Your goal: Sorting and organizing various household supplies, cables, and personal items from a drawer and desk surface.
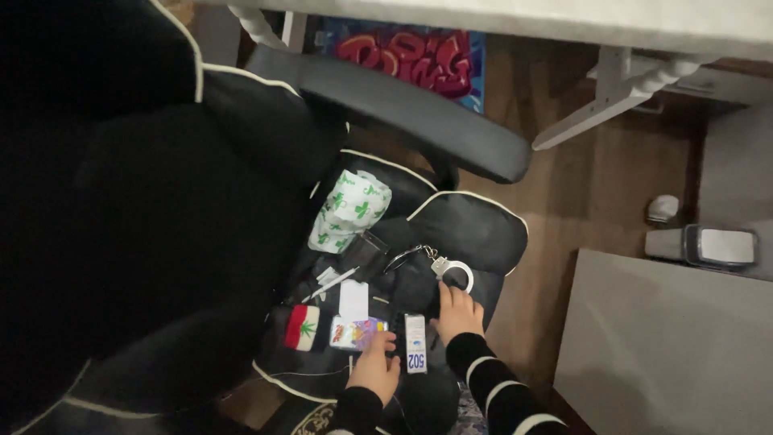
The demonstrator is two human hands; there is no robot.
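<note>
Small items lie on the seat of a black office chair (475, 229). My left hand (375, 370) rests its fingers on a small colourful packet (357, 332). Just right of it lies a narrow white box (415, 343). My right hand (457, 312), in a black sleeve with white stripes, reaches with its fingertips to a pair of metal handcuffs (441, 267). A white cloth with green plant prints (348, 209) sits at the back of the seat. A small striped pouch with a green leaf (303, 327) lies left of the packet.
The chair's black armrest (419, 117) crosses above the seat. A white table edge (564, 20) and its slanted white leg (604, 105) stand beyond. A grey panel (668, 346) fills the lower right over a wooden floor. A graffiti-style mat (419, 60) lies under the table.
</note>
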